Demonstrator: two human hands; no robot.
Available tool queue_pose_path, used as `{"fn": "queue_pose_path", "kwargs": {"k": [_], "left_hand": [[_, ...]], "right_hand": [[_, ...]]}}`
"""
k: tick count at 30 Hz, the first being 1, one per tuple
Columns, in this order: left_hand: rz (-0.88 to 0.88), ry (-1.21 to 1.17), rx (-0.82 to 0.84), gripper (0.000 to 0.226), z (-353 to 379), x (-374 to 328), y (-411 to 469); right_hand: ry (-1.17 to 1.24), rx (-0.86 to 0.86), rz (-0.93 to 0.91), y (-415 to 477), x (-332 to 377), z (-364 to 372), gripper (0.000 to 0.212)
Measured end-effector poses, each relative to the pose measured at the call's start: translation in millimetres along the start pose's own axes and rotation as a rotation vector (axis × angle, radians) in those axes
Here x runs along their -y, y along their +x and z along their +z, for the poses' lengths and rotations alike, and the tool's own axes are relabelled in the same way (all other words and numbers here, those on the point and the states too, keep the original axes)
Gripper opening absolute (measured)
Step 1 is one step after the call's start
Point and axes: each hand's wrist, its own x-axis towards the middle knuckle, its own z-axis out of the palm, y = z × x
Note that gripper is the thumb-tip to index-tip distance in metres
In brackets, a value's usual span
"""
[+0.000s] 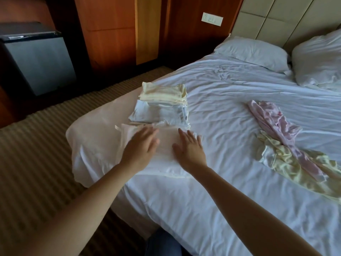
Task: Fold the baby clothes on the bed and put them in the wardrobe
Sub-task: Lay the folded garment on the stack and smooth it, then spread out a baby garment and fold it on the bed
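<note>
Head view: we are smoothing the pale baby garment (166,140) for folding with left hand (141,146) and right hand (190,149), fingers straight, gripping nothing, folded stack (163,102) just beyond our fingertips.

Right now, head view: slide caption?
Left hand and right hand press a pale garment on the bed; folded stack beyond, unfolded clothes aside.

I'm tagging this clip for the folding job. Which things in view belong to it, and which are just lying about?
Belongs to the job: left hand and right hand, both flat on the pale pink garment; folded yellow garment atop folded blue garment; unfolded pink garment and unfolded yellow garment; bed.
Just lying about: pillows, mini fridge, wall switch plate, striped carpet.
</note>
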Motion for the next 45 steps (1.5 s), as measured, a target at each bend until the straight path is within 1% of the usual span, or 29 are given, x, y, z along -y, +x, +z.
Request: {"fn": "queue_pose_path", "kwargs": {"k": [1,2,3,5,8,9,10,12,14,17,20,21,22,24,25,29,35,40,45], "left_hand": [[-0.018,0.028,0.132,0.078,5.6,-1.4,-3.3],[-0.044,0.104,0.222,0.085,12.0,1.5,-6.7],[-0.063,0.178,0.268,0.089,17.9,5.7,-9.9],[-0.071,0.245,0.292,0.09,24.0,9.9,-12.8],[-0.082,0.277,0.314,0.091,28.2,9.2,-12.1],[-0.091,0.269,0.326,0.087,28.8,9.6,-10.4],[-0.097,0.261,0.348,0.081,27.9,9.8,-8.2],[-0.104,0.264,0.403,0.068,24.7,9.3,-4.3],[-0.114,0.296,0.424,0.065,19.7,4.5,-3.3],[-0.107,0.296,0.368,0.062,11.4,-13.0,-10.2],[0.041,0.252,0.275,0.078,5.1,-45.8,-24.8],[0.093,0.24,0.244,0.077,6.8,-57.9,-28.4],[0.121,0.239,0.234,0.071,8.9,-71.3,-30.7],[0.15,0.229,0.261,0.057,15.8,-102.8,-32.3],[0.166,0.209,0.282,0.055,21.0,-119.2,-31.6],[0.209,0.125,0.373,0.054,47.9,-185.4,-29.3],[0.318,0.117,0.462,0.055,102.1,-277.8,-24.0],[0.366,0.12,0.541,0.056,147.3,-328.0,-10.5],[0.416,0.128,0.592,0.057,196.1,-354.0,15.2]], "right_hand": [[-0.016,0.061,-0.019,-1.4,2.2,3.9,0.066],[-0.039,0.112,-0.026,-4.2,3.1,9.1,0.069],[-0.068,0.14,-0.031,-8.0,2.7,15.1,0.075],[-0.116,0.134,-0.048,-16.4,-1.2,24.2,0.088],[-0.16,0.122,-0.058,-21.5,-6.1,31.5,0.091],[-0.158,0.132,-0.057,-19.7,-5.4,30.2,0.091],[-0.15,0.156,-0.053,-17.0,-4.1,27.6,0.09],[-0.134,0.224,-0.048,-13.3,-2.0,20.0,0.079],[-0.114,0.272,-0.047,-15.4,-4.0,11.8,0.072],[-0.057,0.29,-0.036,-29.6,-15.8,-9.6,0.066],[-0.076,0.224,-0.064,-53.1,-35.1,-36.1,0.055],[-0.085,0.204,-0.065,-62.2,-42.2,-44.9,0.054],[-0.092,0.187,-0.062,-71.2,-49.8,-53.4,0.054],[-0.106,0.163,-0.048,-89.6,-68.0,-69.3,0.055],[-0.109,0.154,-0.034,-99.1,-78.1,-77.8,0.055],[-0.127,0.121,0.038,-140.8,-127.7,-111.1,0.053],[-0.154,0.096,0.227,-197.2,-219.9,-156.3,0.053],[-0.167,0.101,0.355,-218.8,-287.4,-179.2,0.054],[-0.167,0.087,0.445,-212.2,-348.7,-183.9,0.056]]}}
